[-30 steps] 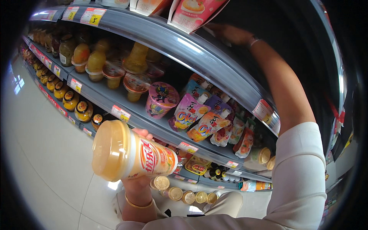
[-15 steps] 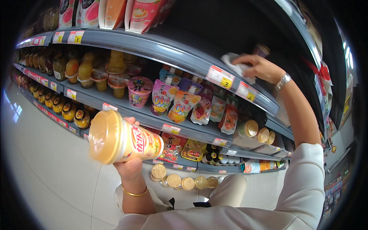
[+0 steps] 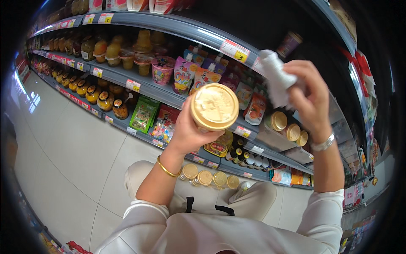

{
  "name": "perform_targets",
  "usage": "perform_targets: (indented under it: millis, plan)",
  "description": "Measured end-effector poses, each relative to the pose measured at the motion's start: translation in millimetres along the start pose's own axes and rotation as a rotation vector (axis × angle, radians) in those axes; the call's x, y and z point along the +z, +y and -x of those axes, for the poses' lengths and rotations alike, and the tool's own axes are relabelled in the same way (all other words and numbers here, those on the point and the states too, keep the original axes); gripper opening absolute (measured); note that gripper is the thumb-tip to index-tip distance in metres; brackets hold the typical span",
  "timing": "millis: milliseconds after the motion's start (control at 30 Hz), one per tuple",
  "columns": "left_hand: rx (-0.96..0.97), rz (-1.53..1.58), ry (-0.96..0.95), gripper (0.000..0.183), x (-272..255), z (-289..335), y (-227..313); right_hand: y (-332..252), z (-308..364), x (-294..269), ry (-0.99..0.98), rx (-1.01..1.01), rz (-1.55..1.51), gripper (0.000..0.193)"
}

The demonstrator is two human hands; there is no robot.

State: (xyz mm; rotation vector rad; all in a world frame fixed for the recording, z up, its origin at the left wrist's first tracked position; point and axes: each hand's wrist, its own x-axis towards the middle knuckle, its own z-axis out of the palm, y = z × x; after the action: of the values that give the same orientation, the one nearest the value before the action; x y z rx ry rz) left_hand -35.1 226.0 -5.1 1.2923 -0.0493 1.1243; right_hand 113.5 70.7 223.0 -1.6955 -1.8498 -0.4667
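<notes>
My left hand (image 3: 185, 132) is wrapped round a drink cup (image 3: 215, 106) with a gold plastic lid. The lid faces up toward me and hides most of the cup's body. Pinched in the fingers of my right hand (image 3: 312, 95) is a crumpled white cloth or tissue (image 3: 275, 78), hanging in front of the upper shelf edge and slightly blurred. Behind it, a small dark purple cup or can (image 3: 290, 44) stands on the upper shelf. More gold-lidded cups (image 3: 205, 178) are lined up on the floor by my legs.
A long grey shelf unit (image 3: 169, 25) spans the view. Its middle shelf holds jars (image 3: 88, 48), a pink cup (image 3: 163, 70), spouted pouches (image 3: 185, 73) and several gold-lidded cups (image 3: 279, 121) at the right. Lower down are jars (image 3: 105, 99) and a green bag (image 3: 144, 114).
The cup in my left hand has moved right and tipped so its lid faces me. My right hand has drawn the white cloth back from the upper shelf. The view has shifted.
</notes>
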Motion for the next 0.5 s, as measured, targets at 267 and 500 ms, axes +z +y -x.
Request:
perform_targets:
  millis: [267, 500]
  plan:
    - [-0.074, -0.074, -0.166, 0.077, 53.3, 14.1, -7.4, -25.3, 33.3, 78.1, -0.199, -0.242, 0.08, 0.022]
    - [-0.078, 0.259, -0.137, 0.089, 57.2, 17.4, -9.8, 32.2, 54.9, 60.6, -0.124, 0.27, -0.036, 0.015]
